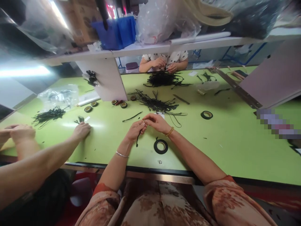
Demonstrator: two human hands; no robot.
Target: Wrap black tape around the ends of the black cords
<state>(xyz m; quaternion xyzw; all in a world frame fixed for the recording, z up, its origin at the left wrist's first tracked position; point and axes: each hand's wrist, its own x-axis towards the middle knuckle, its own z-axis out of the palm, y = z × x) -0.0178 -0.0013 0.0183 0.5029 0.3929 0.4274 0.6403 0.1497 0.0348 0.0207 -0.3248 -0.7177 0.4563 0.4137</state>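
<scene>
Across most of the frame, green table (235, 141); at its centre, just above the hands, heap of loose black cords (156, 103), seemingly not yet handled; at left centre, smaller bundle (48, 115) near a co-worker's hand (81, 130), fingers down on the table. Below centre, left hand (135, 130) and right hand (157, 122), fingertips touching, both curled nearly closed. Just below them, black tape roll (161, 146), lying flat, untouched. Smallest, short cord (137, 141), pinched between both hands, free end hanging under the left one, clear of the table. Judging by the heap: one piece in work, many left; finished count impossible to tell
</scene>
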